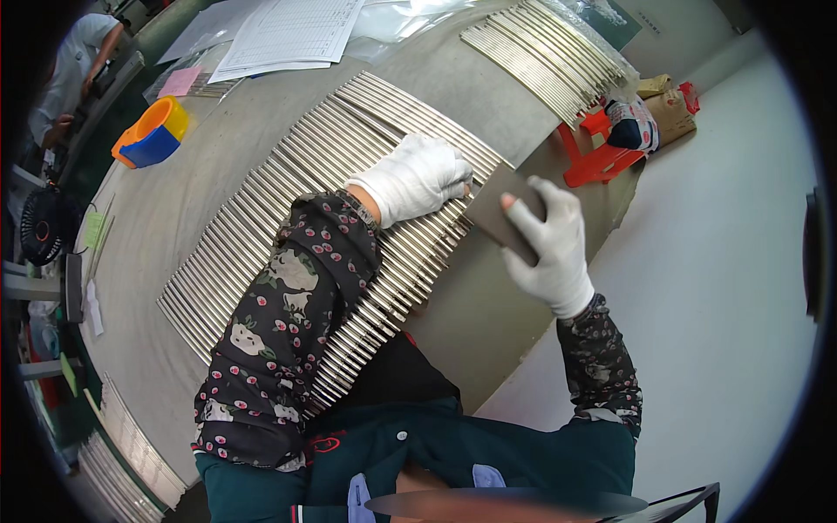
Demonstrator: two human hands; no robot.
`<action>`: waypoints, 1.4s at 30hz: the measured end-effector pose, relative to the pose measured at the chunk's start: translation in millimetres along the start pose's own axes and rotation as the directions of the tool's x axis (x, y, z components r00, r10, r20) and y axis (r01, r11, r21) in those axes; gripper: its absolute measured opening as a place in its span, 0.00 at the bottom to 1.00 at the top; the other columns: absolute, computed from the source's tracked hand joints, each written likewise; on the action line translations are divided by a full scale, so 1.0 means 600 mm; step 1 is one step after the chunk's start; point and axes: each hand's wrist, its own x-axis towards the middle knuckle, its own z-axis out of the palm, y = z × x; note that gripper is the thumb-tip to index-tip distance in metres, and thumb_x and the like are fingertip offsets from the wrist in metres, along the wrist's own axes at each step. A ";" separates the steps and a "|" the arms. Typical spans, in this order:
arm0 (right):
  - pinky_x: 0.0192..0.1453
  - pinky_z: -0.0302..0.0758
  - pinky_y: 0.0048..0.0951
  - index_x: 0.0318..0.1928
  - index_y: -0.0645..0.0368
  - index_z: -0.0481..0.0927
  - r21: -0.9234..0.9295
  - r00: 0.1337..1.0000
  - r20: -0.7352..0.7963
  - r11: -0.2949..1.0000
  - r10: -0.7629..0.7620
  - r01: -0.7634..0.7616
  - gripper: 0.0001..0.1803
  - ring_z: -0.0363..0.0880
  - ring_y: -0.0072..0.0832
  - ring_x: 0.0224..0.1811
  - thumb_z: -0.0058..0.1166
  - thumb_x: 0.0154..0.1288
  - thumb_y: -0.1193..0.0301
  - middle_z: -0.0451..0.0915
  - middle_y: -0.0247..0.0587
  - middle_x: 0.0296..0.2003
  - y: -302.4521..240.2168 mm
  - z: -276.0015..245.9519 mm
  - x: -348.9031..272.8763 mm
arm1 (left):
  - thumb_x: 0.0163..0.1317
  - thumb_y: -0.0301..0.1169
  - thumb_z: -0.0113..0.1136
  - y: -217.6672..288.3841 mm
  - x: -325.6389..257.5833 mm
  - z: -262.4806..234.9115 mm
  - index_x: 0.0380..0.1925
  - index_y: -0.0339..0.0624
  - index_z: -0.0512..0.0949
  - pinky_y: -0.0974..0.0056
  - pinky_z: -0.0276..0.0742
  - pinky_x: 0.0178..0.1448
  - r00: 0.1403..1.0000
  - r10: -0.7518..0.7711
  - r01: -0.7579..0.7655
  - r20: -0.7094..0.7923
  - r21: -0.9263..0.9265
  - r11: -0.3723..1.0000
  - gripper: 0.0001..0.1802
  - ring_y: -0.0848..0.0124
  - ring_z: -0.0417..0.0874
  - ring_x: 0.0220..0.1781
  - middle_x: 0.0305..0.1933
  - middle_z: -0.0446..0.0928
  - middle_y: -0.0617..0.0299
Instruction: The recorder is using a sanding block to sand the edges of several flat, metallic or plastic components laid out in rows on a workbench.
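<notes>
Many slim silvery metal rods lie side by side in a long slanting row on the grey table, their near ends reaching over its edge. My left hand, in a white glove, lies across the row's right part with its fingers curled down onto the rods. In my right hand, also gloved, is a flat dark grey-brown block that looks like a sanding block. Thumb and fingers grip it beside the rod ends at the table's edge. Bare fingertips show at holes in the gloves.
A second batch of rods lies at the far right. Behind the row are printed sheets and an orange, yellow and blue tape dispenser. A red stool with bags stands right. A fan and another person are at left.
</notes>
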 end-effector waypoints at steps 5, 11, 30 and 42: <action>0.54 0.70 0.44 0.52 0.52 0.78 0.057 0.999 -0.042 0.998 0.002 0.000 0.33 0.70 0.48 0.51 0.67 0.37 0.70 0.70 0.55 0.53 -0.015 -0.020 -0.009 | 0.63 0.38 0.55 -0.003 -0.004 0.000 0.31 0.42 0.81 0.53 0.76 0.45 1.000 0.019 -0.019 -0.005 -0.005 1.000 0.12 0.54 0.81 0.37 0.31 0.80 0.56; 0.56 0.69 0.45 0.53 0.52 0.78 -0.177 0.969 -0.189 0.965 0.162 -0.195 0.35 0.69 0.49 0.51 0.67 0.36 0.69 0.69 0.55 0.55 0.031 -0.005 -0.040 | 0.61 0.38 0.57 -0.002 -0.002 0.001 0.31 0.43 0.81 0.52 0.76 0.45 0.998 0.054 -0.054 -0.029 0.012 0.998 0.11 0.56 0.81 0.39 0.32 0.79 0.57; 0.58 0.70 0.43 0.54 0.55 0.77 -0.061 0.946 -0.218 0.964 0.239 -0.258 0.32 0.69 0.49 0.53 0.65 0.41 0.72 0.71 0.54 0.53 0.019 0.015 -0.049 | 0.56 0.39 0.61 0.021 0.004 0.001 0.28 0.43 0.77 0.53 0.71 0.47 0.986 0.022 0.027 -0.166 0.288 0.957 0.11 0.58 0.77 0.40 0.34 0.75 0.59; 0.58 0.69 0.44 0.55 0.54 0.76 0.014 0.928 -0.165 0.942 0.334 -0.337 0.33 0.68 0.48 0.53 0.65 0.42 0.74 0.70 0.52 0.54 0.040 0.013 -0.088 | 0.69 0.56 0.40 0.002 0.031 0.001 0.67 0.42 0.64 0.46 0.51 0.76 0.981 -0.187 0.148 0.046 0.440 0.886 0.36 0.54 0.57 0.75 0.73 0.59 0.50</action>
